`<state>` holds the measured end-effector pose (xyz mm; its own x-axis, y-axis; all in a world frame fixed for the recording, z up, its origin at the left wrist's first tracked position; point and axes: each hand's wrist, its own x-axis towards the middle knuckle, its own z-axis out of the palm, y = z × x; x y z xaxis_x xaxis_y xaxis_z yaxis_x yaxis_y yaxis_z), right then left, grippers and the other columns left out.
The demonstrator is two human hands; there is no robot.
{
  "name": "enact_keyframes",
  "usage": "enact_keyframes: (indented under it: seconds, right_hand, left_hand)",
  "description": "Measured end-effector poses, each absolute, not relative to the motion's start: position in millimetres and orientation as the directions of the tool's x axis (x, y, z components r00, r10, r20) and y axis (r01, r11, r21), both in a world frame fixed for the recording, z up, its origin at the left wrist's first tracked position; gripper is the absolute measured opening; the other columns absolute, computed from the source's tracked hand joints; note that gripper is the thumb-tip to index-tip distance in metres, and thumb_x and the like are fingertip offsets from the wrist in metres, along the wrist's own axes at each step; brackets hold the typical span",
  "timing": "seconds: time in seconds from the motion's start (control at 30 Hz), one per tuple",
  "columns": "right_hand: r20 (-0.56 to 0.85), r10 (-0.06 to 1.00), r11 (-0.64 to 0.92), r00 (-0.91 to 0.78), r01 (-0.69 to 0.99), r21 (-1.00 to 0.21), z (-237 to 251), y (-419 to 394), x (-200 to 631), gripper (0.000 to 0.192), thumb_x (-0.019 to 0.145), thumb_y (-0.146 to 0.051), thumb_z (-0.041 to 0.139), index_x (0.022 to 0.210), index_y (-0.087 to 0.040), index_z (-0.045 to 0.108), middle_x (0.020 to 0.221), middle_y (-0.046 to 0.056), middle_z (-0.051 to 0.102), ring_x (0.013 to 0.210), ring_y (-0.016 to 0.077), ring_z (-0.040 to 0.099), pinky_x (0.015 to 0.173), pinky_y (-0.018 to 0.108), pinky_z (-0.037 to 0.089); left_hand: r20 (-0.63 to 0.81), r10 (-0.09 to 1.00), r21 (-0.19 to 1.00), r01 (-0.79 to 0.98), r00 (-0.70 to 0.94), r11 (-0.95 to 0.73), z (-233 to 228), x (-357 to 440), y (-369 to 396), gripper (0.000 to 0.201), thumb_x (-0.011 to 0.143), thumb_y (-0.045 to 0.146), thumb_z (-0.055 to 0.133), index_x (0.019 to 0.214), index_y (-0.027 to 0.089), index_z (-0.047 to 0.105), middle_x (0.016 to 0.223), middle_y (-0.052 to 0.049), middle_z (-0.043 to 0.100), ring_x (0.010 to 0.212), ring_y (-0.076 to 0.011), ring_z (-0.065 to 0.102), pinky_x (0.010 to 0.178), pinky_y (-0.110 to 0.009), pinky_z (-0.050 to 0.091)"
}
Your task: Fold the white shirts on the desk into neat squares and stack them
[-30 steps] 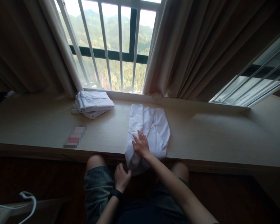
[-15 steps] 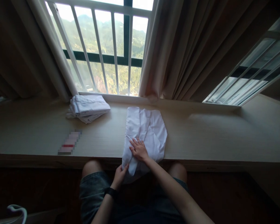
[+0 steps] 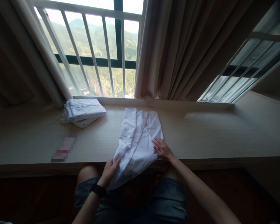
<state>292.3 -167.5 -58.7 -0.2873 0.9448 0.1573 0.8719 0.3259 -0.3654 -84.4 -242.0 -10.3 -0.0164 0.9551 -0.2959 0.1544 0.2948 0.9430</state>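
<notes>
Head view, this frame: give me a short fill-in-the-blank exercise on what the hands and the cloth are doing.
1. The left hand grips the near left edge of the ____ garment that hangs over the desk edge.
2. The right hand lies flat on the garment's ____ edge.
3. A folded stack of cloth lies on the desk to the ____ of the garment.
4. A dark band sits on the ____ wrist.

Missing words: white; right; left; left
</notes>
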Motion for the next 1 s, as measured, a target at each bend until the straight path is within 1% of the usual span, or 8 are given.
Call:
enact_keyframes:
  seconds: [0.27, 0.43, 0.53, 0.67, 0.8, 0.9, 0.93, 1.0]
  right_hand:
    - [0.312, 0.806, 0.585, -0.503, 0.755, -0.296, -34.5, -92.8, 220.5, 0.048, 0.097, -0.038, 0.056, 0.144, -0.039, 0.051, 0.159, 0.0, 0.035, 0.151, 0.0312, 0.023, 0.121, 0.056, 0.019]
    - [0.186, 0.664, 0.746, -0.724, 0.656, -0.113, -41.9, -41.2, 168.4, 0.05, 0.101, -0.049, 0.043, 0.15, -0.039, 0.042, 0.161, -0.002, 0.032, 0.151, 0.0321, 0.02, 0.121, 0.057, 0.013]
    - [0.103, 0.669, 0.743, -0.736, 0.661, -0.104, -51.8, -22.1, 156.1, 0.053, 0.102, -0.056, 0.032, 0.152, -0.038, 0.038, 0.16, -0.001, 0.035, 0.15, 0.0297, 0.025, 0.121, 0.055, 0.016]
    - [0.053, 0.82, 0.57, -0.57, 0.804, -0.169, -61.6, -15.3, 168.1, 0.056, 0.102, -0.059, 0.023, 0.153, -0.041, 0.035, 0.162, -0.002, 0.031, 0.151, 0.0282, 0.023, 0.12, 0.057, 0.017]
    - [0.024, 0.973, 0.231, -0.231, 0.949, -0.213, -68.0, -28.6, 198.1, 0.056, 0.102, -0.06, 0.02, 0.153, -0.041, 0.035, 0.163, -0.002, 0.028, 0.152, 0.0281, 0.015, 0.12, 0.059, 0.011]
    - [0.04, 0.985, -0.153, 0.166, 0.963, -0.221, -72.7, -45.6, 212.3, 0.058, 0.102, -0.056, 0.018, 0.154, -0.037, 0.035, 0.165, 0.001, 0.024, 0.152, 0.0326, 0.012, 0.118, 0.063, 0.006]
    - [0.045, 0.958, -0.265, 0.282, 0.937, -0.227, -74.1, -50.9, 213.2, 0.059, 0.102, -0.054, 0.019, 0.155, -0.034, 0.035, 0.165, 0.003, 0.022, 0.151, 0.0347, 0.012, 0.117, 0.064, 0.005]
    - [0.052, 0.888, -0.432, 0.457, 0.868, -0.243, -75.9, -59.5, 208.9, 0.06, 0.101, -0.052, 0.022, 0.155, -0.03, 0.037, 0.165, 0.007, 0.022, 0.15, 0.0389, 0.013, 0.116, 0.066, 0.005]
  left_hand:
    - [-0.44, 0.897, 0.896, 0.052, -0.038, 0.442, -8.5, -93.8, -255.2, 0.067, 0.063, 0.069, 0.074, 0.093, 0.009, 0.071, 0.085, -0.007, 0.071, 0.08, -0.0215, 0.061, 0.068, -0.028, 0.047]
    - [-0.502, 0.862, 0.858, -0.083, 0.074, 0.507, -31.1, -106.0, -261.9, 0.065, 0.064, 0.065, 0.078, 0.102, 0.013, 0.069, 0.086, -0.006, 0.071, 0.081, -0.0219, 0.063, 0.069, -0.028, 0.048]
    - [-0.498, 0.866, 0.861, -0.095, 0.037, 0.499, -38.9, -120.1, -257.1, 0.066, 0.058, 0.062, 0.081, 0.102, 0.015, 0.068, 0.088, -0.007, 0.071, 0.081, -0.023, 0.064, 0.07, -0.029, 0.049]
    - [-0.458, 0.889, 0.888, 0.044, -0.008, 0.458, -22.6, -135.4, -225.5, 0.074, 0.062, 0.053, 0.077, 0.124, 0.017, 0.06, 0.085, -0.004, 0.07, 0.076, -0.0212, 0.063, 0.067, -0.03, 0.049]
    - [-0.323, 0.942, 0.847, 0.471, 0.089, 0.246, 18.7, -135.1, -144.7, 0.06, 0.079, 0.037, 0.06, 0.135, 0.015, 0.055, 0.08, -0.002, 0.068, 0.071, -0.019, 0.061, 0.069, -0.03, 0.049]
    - [-0.219, 0.962, 0.589, 0.808, 0.165, -0.005, 48.2, -123.2, -68.1, 0.049, 0.079, 0.018, 0.055, 0.126, 0.018, 0.063, 0.095, -0.005, 0.072, 0.085, -0.0198, 0.066, 0.078, -0.028, 0.049]
    - [-0.19, 0.972, 0.458, 0.888, 0.14, -0.038, 55.4, -117.5, -46.7, 0.047, 0.078, 0.015, 0.056, 0.124, 0.019, 0.065, 0.099, -0.007, 0.073, 0.091, -0.0207, 0.066, 0.08, -0.027, 0.049]
    - [-0.142, 0.985, 0.378, 0.925, 0.096, -0.036, 64.4, -103.6, -18.6, 0.048, 0.08, 0.012, 0.052, 0.126, 0.016, 0.063, 0.113, -0.014, 0.07, 0.103, -0.0259, 0.065, 0.088, -0.033, 0.047]
